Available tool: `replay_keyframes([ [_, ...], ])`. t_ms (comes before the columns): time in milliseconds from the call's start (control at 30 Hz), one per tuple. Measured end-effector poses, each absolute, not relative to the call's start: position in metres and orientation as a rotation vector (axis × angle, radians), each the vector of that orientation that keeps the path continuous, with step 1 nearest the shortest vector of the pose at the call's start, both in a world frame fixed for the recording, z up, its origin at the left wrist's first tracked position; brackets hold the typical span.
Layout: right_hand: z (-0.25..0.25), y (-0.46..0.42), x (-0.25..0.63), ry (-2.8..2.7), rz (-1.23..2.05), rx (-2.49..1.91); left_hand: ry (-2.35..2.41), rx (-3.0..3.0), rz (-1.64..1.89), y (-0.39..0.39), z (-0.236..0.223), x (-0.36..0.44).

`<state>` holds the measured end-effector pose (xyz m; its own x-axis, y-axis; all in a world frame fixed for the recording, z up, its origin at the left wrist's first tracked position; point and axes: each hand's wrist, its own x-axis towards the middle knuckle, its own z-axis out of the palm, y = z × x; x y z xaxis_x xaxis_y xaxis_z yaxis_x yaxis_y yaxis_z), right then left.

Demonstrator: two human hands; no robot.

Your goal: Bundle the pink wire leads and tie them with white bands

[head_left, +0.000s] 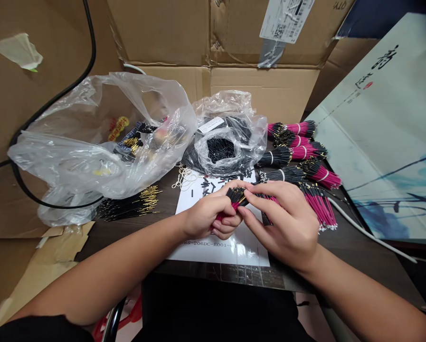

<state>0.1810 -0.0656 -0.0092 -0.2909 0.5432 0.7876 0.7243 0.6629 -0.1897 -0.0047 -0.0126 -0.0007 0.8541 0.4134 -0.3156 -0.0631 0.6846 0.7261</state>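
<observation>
Across the bench (166,209), tied wire bundles (298,154) lie far right, while the left hand (207,216) clamps a wire bunch (236,197) and the right hand (284,223) pinches it alongside, the two together over a paper sheet (248,251), so the strands stay gathered.

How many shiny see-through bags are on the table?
2. A crinkly clear plastic bag lies on the left, and a clear plastic bag of small black tubes sits in the middle. Another may be hidden underneath.
</observation>
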Motion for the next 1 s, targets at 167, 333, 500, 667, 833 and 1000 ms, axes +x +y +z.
replay_keyframes([
  [167,-0.0095,-0.0665,0.1803,-1.979,-0.238,-0.976,0.501,0.737,0.279,-0.0120,-0.0022,-0.0048],
  [333,-0.0064,-0.0658,0.1798,-1.994,-0.196,-0.945,0.430,0.704,0.274,-0.0088,-0.0091,-0.0079],
  [500,-0.0050,-0.0666,0.1814,-1.991,-0.177,-0.955,0.400,0.719,0.286,-0.0075,-0.0093,-0.0087],
  [667,-0.0086,-0.0664,0.1823,-2.046,-0.306,-0.972,0.350,0.778,0.264,-0.0095,-0.0094,-0.0075],
  [833,-0.0096,-0.0651,0.1830,-2.049,-0.257,-0.973,0.331,0.855,0.312,-0.0133,-0.0084,-0.0094],
  [1000,-0.0053,-0.0667,0.1872,-2.040,-0.130,-0.882,0.434,1.146,0.490,-0.0174,-0.0075,-0.0108],
])
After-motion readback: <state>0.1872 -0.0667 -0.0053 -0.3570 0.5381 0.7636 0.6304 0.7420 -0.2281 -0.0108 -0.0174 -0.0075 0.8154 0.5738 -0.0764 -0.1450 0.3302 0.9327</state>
